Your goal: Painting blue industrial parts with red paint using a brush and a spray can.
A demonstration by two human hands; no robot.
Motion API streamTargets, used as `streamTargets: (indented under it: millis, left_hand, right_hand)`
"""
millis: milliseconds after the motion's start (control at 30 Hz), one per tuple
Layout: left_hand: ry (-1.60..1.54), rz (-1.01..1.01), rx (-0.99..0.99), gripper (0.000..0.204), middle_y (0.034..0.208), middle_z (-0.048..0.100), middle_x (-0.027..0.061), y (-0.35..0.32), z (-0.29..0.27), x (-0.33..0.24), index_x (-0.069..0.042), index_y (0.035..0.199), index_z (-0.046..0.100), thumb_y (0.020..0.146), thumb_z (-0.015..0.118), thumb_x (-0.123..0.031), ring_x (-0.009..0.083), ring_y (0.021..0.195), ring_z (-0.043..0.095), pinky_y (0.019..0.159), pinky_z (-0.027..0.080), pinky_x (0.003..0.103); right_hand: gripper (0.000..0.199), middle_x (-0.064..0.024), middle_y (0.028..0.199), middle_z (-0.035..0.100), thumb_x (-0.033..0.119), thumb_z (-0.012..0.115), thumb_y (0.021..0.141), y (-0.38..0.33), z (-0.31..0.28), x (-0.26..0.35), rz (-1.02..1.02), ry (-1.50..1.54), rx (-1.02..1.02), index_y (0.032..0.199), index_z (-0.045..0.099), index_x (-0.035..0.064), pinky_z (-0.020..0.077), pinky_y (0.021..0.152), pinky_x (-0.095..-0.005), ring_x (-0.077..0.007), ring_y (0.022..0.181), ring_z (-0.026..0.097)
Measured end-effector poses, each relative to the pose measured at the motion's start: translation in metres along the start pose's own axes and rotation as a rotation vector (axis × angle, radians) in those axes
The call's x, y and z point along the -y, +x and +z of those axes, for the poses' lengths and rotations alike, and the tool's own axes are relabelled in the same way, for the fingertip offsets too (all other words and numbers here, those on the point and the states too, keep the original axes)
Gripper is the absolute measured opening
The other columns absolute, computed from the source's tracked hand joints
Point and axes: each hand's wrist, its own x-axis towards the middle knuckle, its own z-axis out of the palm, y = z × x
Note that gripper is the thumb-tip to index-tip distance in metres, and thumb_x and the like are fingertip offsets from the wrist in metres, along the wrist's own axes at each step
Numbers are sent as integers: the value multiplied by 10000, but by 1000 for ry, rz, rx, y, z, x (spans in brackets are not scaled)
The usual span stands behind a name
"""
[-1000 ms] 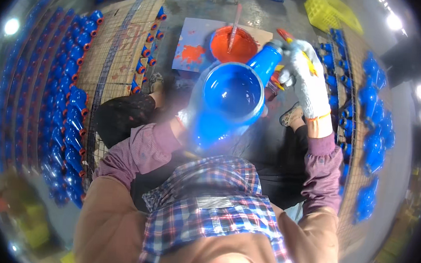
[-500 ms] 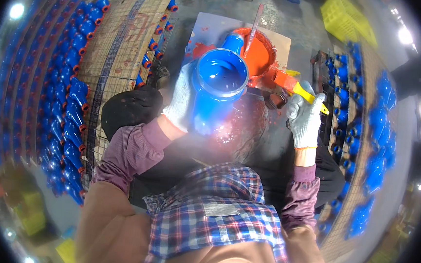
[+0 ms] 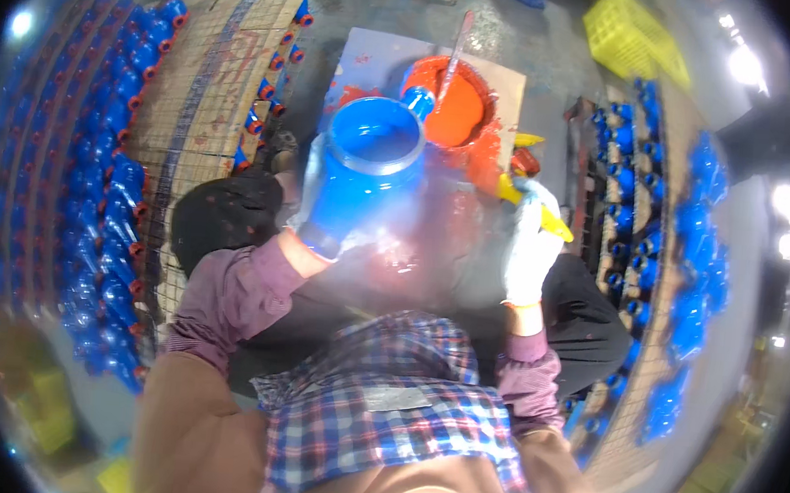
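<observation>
A glossy blue pipe fitting point(image 3: 363, 185) with a wide round mouth and a narrower side neck is held up in front of me, its mouth facing up. My left hand point(image 3: 312, 178), in a white knit glove, grips its left side; most of the fingers are hidden behind it. Closed round the yellow handle of a paintbrush point(image 3: 557, 225) is my right hand point(image 3: 532, 251), also gloved. The brush head points left, toward the fitting, and is blurred. Just beyond the fitting stands a bucket point(image 3: 494, 111) of orange-red paint, with a paint-smeared stick point(image 3: 457, 49) leaning in it.
The bucket sits on a paint-stained board point(image 3: 509, 85); another yellow-handled tool point(image 3: 527, 140) lies by its right edge. Racks of blue fittings point(image 3: 123, 200) with red ends stand at left, more blue fittings point(image 3: 690, 285) at right. A yellow crate point(image 3: 616, 33) lies far right.
My left hand has shifted the fitting a little left and down. My right hand has brought the brush down and left, closer to the fitting. The whole view has shifted slightly.
</observation>
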Motion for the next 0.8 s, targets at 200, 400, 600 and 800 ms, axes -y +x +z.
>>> streamTargets:
  millis: [200,400,600,800]
  left_hand:
    - [-129,-172,213,897,1102,655,198,-9,-4,-10,-61,1328,504,832,380,-799,303,747,685,536,573,360]
    - [-8,101,29,566,1108,662,125,-11,-26,-10,-89,1259,547,958,446,-557,274,832,692,713,598,411]
    - [145,254,-95,428,1110,668,66,-11,-54,-19,-112,1187,600,977,494,-471,174,967,662,881,554,337]
    - [120,293,-98,481,1169,648,61,-10,-69,-26,-95,1270,564,992,465,-474,160,1047,626,956,501,319]
  right_hand:
    - [202,2,855,598,153,589,969,17,2,-29,229,239,-12,1128,617,32,447,585,-221,-60,674,540]
    - [215,-11,831,606,81,635,930,47,26,-34,164,231,-13,1130,614,3,430,567,-210,-58,659,530]
    - [214,-65,879,674,115,679,914,72,56,-53,95,70,23,1061,642,-36,483,645,-235,-97,722,602]
    - [252,-121,886,716,152,725,867,78,74,-72,12,-248,117,1039,665,-22,512,780,-287,-171,824,674]
